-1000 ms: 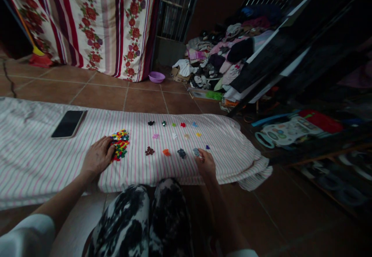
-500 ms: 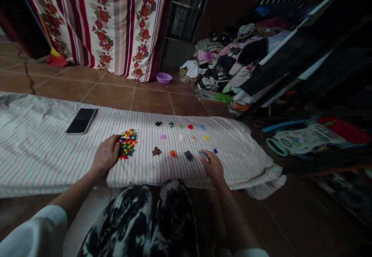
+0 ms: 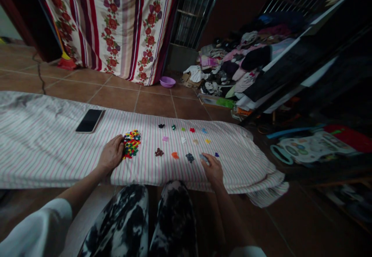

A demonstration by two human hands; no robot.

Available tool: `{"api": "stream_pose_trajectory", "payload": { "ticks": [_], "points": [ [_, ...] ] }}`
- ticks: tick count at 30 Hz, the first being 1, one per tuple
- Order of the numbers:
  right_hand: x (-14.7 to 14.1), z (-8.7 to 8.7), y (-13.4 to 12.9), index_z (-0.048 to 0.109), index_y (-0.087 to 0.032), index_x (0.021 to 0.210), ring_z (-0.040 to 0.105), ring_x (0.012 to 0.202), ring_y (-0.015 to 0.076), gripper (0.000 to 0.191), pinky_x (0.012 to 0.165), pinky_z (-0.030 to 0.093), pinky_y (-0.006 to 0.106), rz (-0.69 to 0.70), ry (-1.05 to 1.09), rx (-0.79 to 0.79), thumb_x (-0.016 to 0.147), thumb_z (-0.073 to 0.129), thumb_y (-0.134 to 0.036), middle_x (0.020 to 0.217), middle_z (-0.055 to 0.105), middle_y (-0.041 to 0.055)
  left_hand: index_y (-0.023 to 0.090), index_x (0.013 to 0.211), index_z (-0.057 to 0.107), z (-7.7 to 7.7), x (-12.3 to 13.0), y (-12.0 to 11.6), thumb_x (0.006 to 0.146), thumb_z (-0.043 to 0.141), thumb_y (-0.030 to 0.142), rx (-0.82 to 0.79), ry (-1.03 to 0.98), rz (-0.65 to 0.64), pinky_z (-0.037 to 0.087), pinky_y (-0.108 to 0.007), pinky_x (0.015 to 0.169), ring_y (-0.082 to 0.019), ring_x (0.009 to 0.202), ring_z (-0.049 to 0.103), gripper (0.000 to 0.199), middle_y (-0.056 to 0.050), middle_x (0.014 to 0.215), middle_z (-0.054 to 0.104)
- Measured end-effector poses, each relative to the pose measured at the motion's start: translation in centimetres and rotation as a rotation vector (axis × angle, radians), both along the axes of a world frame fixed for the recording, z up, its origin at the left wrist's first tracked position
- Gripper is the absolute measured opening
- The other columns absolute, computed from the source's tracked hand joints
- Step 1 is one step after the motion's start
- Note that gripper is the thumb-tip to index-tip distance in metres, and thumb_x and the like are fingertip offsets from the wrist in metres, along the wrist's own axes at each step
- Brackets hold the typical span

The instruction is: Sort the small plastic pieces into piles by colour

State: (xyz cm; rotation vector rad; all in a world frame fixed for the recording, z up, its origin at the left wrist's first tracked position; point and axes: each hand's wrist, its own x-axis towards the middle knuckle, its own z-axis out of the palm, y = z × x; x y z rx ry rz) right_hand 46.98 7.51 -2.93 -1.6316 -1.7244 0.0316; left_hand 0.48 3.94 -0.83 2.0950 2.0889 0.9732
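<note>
My left hand [image 3: 112,153] rests on the striped cloth, its fingers stretched against the left side of a mixed pile of tiny coloured plastic bricks [image 3: 132,144]. To the right, my right hand [image 3: 212,168] has its fingers drawn together at a few light grey pieces [image 3: 204,158]; whether one is pinched cannot be made out. Small colour groups lie in rows: dark slate pieces [image 3: 190,157], orange pieces [image 3: 174,155] and brown pieces [image 3: 159,152] left of this hand, dark blue pieces [image 3: 216,154] just beyond it. Yellow pieces [image 3: 208,141] and red pieces [image 3: 192,130] sit farther back.
A phone [image 3: 90,121] lies on the striped cloth [image 3: 58,148] at the left. Beyond the covered surface are a purple basin [image 3: 167,81], a floral curtain [image 3: 128,28] and a heap of clothes [image 3: 232,63]. My knees [image 3: 177,210] are against the near edge.
The view has shifted slightly, so everything sits a little to the right and lower. Both hands stay at the same places on the cloth; the right fingers have moved slightly over the grey pieces.
</note>
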Motion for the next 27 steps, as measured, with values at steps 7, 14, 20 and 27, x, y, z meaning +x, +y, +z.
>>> {"api": "stream_pose_trajectory", "payload": {
  "ticks": [7,14,20,27],
  "points": [
    [0.0,0.3,-0.1,0.071,-0.020,0.097,0.063,0.098,0.0263,0.047,0.092,0.045,0.045,0.022,0.021,0.009,0.081,0.046,-0.057,0.103,0.072,0.0112,0.013,0.119,0.052,-0.4,-0.2,-1.9,0.092,0.028,0.036,0.041,0.088,0.059,0.041,-0.047,0.107,-0.028,0.127,0.050,0.043,-0.018,0.128,0.058],
    [0.1,0.3,-0.3,0.072,-0.020,0.093,0.064,0.096,0.0267,0.047,0.087,0.049,0.042,-0.036,0.205,0.003,0.077,0.051,-0.058,0.101,0.072,0.0119,0.010,0.127,0.049,-1.1,-0.5,-4.3,0.089,0.032,0.045,0.002,0.263,0.001,0.032,-0.052,0.111,-0.034,0.136,0.041,0.054,-0.022,0.137,0.053],
    [0.7,0.1,-0.6,0.072,-0.016,0.095,0.065,0.095,0.0272,0.050,0.081,0.052,0.040,-0.116,0.430,-0.029,0.076,0.054,-0.059,0.100,0.073,0.0136,0.003,0.133,0.046,-1.3,-0.2,-4.6,0.090,0.030,0.051,-0.050,0.289,0.034,0.029,-0.049,0.112,-0.034,0.139,0.037,0.067,-0.025,0.142,0.047],
    [-2.7,3.5,-1.4,0.071,-0.014,0.097,0.065,0.095,0.0259,0.047,0.082,0.051,0.040,-0.085,0.439,0.058,0.079,0.053,-0.053,0.100,0.071,0.0141,0.001,0.134,0.046,-1.0,-0.2,-4.0,0.090,0.027,0.054,-0.131,0.326,0.032,0.029,-0.048,0.112,-0.035,0.139,0.037,0.073,-0.025,0.143,0.045]
  ]
}}
